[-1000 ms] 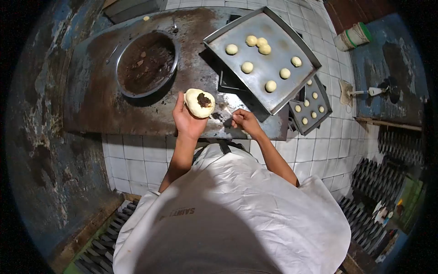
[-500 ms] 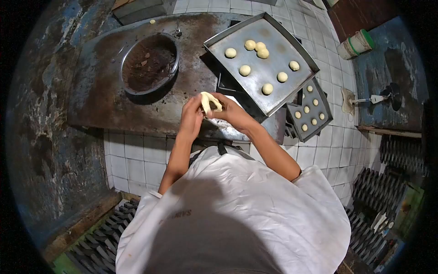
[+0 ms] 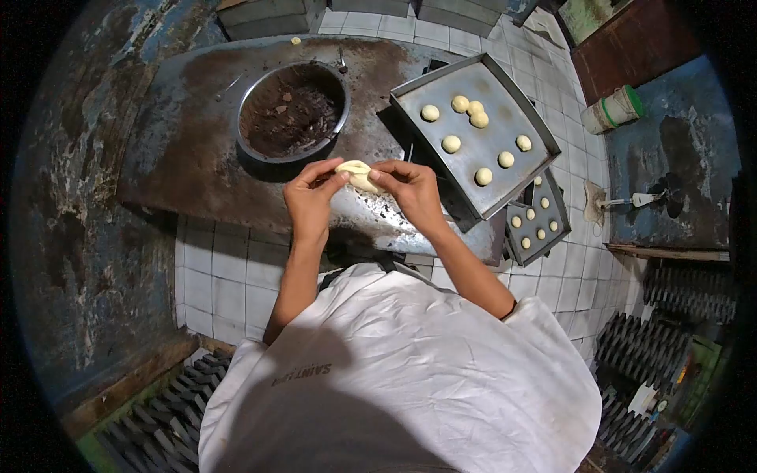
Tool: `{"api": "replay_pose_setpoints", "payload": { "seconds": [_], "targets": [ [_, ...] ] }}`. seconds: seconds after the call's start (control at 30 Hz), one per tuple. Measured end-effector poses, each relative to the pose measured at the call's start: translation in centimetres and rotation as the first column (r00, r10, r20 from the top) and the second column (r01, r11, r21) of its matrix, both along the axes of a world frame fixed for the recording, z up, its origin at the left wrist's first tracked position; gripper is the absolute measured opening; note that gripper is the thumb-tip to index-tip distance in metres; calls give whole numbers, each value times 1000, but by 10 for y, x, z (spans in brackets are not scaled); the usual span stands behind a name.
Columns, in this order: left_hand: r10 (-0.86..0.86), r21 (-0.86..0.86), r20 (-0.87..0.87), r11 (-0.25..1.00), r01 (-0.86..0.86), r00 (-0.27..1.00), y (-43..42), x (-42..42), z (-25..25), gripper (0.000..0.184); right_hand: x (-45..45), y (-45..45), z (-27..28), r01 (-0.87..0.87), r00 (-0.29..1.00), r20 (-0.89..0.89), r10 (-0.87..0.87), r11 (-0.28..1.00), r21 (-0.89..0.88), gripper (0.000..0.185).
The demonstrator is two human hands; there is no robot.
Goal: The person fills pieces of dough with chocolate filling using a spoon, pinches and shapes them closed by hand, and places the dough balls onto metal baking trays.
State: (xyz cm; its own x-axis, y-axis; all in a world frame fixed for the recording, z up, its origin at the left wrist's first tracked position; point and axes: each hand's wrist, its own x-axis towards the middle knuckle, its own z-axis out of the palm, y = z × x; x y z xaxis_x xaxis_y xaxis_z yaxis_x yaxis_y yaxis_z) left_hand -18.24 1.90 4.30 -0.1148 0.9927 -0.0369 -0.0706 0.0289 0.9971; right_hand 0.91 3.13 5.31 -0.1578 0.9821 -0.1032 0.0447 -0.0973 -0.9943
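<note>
A pale piece of dough [image 3: 362,178] is stretched between my two hands, above the front edge of the metal-topped table. My left hand [image 3: 314,191] pinches its left end between thumb and fingers. On the other side my right hand [image 3: 410,188] pinches the right end the same way. The dough looks folded, with a slit-like opening along its top. Just beyond my left hand stands a round metal bowl [image 3: 246,147] holding a dark brown crumbly filling [image 3: 288,110]. To the right of my right hand a large metal tray [image 3: 481,87] carries several round dough balls.
A smaller tray [image 3: 539,249] with several dough balls sits lower at the right. A white bucket with green trim [image 3: 613,110] and a scraper-like tool [image 3: 643,199] are on a worn blue surface at the far right. A dough scrap [image 3: 296,41] lies at the table's back.
The dough ring has been closed into a flatter, folded shape. My hands have moved apart to its two ends. The camera view has shifted slightly.
</note>
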Motion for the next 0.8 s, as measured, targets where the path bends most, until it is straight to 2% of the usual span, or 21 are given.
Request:
{"api": "replay_pose_setpoints", "payload": {
  "seconds": [0.03,0.07,0.1,0.13,0.17,0.2,0.23,0.27,0.3,0.33,0.37,0.4,0.47,0.5,0.53,0.6,0.63,0.67,0.73,0.8],
  "targets": [
    [131,-49,133,991,-125,982,2,-1,3,40,-12,-3,5,-1,1000,4,1,1000,9,20],
    [260,-116,256,964,-238,931,4,-1,7,38,-25,-7,11,18,999,45,-25,988,153,22],
    [273,-65,335,962,-267,902,3,-1,10,34,-38,-11,19,31,995,80,-57,955,294,26],
    [267,-62,339,963,-262,902,3,-2,13,34,-47,-13,25,41,989,111,-97,904,426,30],
    [192,18,469,974,-227,862,4,-4,15,33,-50,-12,28,-17,969,221,-113,859,513,35],
    [102,101,586,975,-197,804,5,-6,20,33,-52,-10,33,-8,966,224,-126,857,516,35],
    [11,142,622,982,-127,783,3,-10,26,36,-52,-9,38,-80,943,317,-103,854,513,33],
    [1,143,627,983,-116,779,2,-15,33,36,-53,-8,43,-152,909,408,-78,852,501,32],
    [-144,225,657,974,-10,740,1,-21,41,38,-56,-7,48,-145,907,413,-87,854,500,32],
    [-285,312,672,946,88,683,1,-27,45,39,-59,-4,52,-61,950,292,-108,854,516,29],
    [-347,352,621,925,146,703,2,-31,44,42,-62,-2,57,24,978,166,-130,851,524,27],
    [-356,355,622,922,154,698,3,-34,44,42,-69,-2,65,31,976,168,-140,849,527,27],
    [-431,407,567,887,216,701,1,-35,47,43,-81,-4,80,171,971,-202,-130,964,204,21],
    [-427,422,542,883,205,724,3,-36,45,38,-81,0,72,100,987,-145,-63,959,265,22],
    [-436,424,542,880,214,718,6,-36,43,38,-84,-1,66,110,987,-144,-74,958,266,22],
    [-262,254,714,961,110,650,10,-38,41,32,-95,-5,62,208,977,-24,-211,928,308,34],
    [-203,201,752,977,75,627,12,-39,45,24,-103,-9,65,189,969,65,-237,888,419,44],
    [-212,207,752,975,81,624,15,-42,46,24,-111,-14,71,194,968,65,-243,885,424,44],
    [5,-5,780,1000,-1,626,20,-49,48,21,-129,-22,83,151,913,219,-344,783,603,39],
    [16,2,765,1000,-28,644,21,-53,47,20,-135,-24,71,152,878,269,-395,764,628,38]
  ]
}}
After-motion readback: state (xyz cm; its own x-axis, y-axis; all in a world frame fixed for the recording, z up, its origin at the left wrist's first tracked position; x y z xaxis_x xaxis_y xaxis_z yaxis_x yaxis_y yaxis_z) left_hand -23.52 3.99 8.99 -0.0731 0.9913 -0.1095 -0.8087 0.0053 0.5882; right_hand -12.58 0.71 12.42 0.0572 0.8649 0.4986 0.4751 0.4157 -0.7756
